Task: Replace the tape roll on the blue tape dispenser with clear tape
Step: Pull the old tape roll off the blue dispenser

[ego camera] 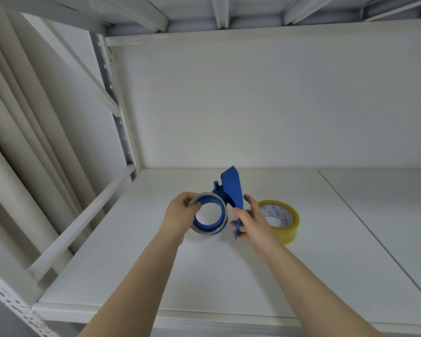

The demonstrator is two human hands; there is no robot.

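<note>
The blue tape dispenser (232, 188) is held just above the white shelf (204, 268), its flat handle upright. My right hand (250, 221) grips the handle's lower edge. My left hand (180, 215) pinches the top left rim of the nearly used-up tape roll (208, 231), which sits around the dispenser's blue hub. A full roll of clear, yellowish tape (286, 221) lies flat on the shelf just right of my right hand, partly hidden behind it.
The shelf is a white metal rack bay with a back wall (253, 105), an upright post (122, 122) and a side rail (83, 222) on the left. Another shelf is overhead. A seam (374, 237) runs across the board at the right.
</note>
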